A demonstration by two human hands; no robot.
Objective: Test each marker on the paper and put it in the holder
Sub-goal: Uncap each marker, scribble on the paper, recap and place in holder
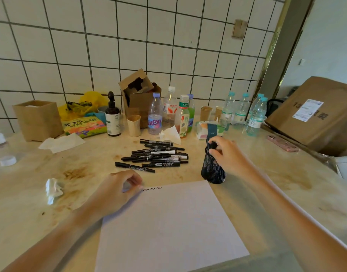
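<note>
White-tiled wall behind, stained beige tabletop [257, 173] in front, cluttered at the back.

Marker in hand [211, 144]: black, held by the right hand [225, 154] w/ fingers curled round it, directly over the mouth of the black mesh holder [213, 169]; its lower end looks already inside, but the hand hides how far. Judging by looks: light, stiff plastic barrel, smooth so a bit slippery; a pinch mid-barrel should do, no force needed. The holder is light wire mesh & prob. tips easily, so dropping the marker straight down beats pushing sideways.

Pile of untested markers [155, 156]: a dozen or so, black w/ white labels, lying crosswise & touching each other, between the holder and the left hand, just beyond the paper. Round barrels will likely roll; best taken one at a time from the near edge, e.g. the lone marker [134, 166] lying nearest the paper.

Paper [168, 222]: white sheet, thin & prone to sliding. Left hand [117, 191] rests on its top-left corner w/ fingers loosely bent, holding nothing I can see. Short black squiggles [153, 189] run along the top edge beside that hand.

Further out: crumpled tissue [53, 190] left of the paper, drink bottles [168, 112], brown spray bottle [112, 116], cardboard boxes, pink phone [282, 145] at right.
</note>
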